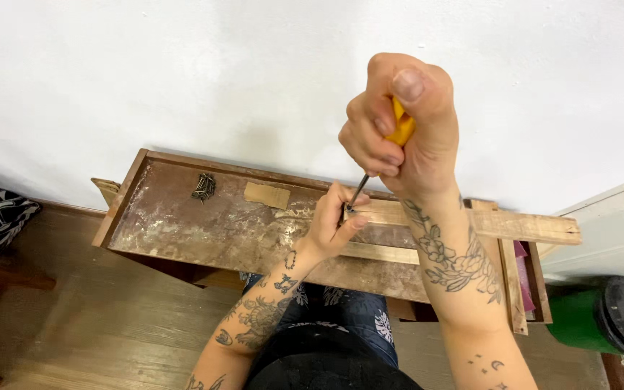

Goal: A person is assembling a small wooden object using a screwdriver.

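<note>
Against the white wall (110, 79), a worn wooden tabletop (182, 217) lies across the person's lap, and over it the right hand (399, 130) is wrapped tight around the yellow handle of a screwdriver (401, 126). Its thin dark shaft slants down to a pale wooden strip (521, 225) lying along the back edge. The left hand (334, 220) rests on that strip, its fingers (352, 222) pinched together round the tip, seemingly steadying a small screw, though the screw itself is too small to make out.

I judge the screwdriver light and rigid, best held by the handle as now; its smooth plastic could turn in a damp palm, and the tip could skip off toward the left fingertips just beside it. The strip looks thin and stiff and may split near its end.

A small heap of dark screws (203, 185) lies well apart to the left, near a tan patch of tape (267, 195). A green cylinder with a black cap (608, 318) lies on the floor at the right. Nothing blocks the hands.
</note>
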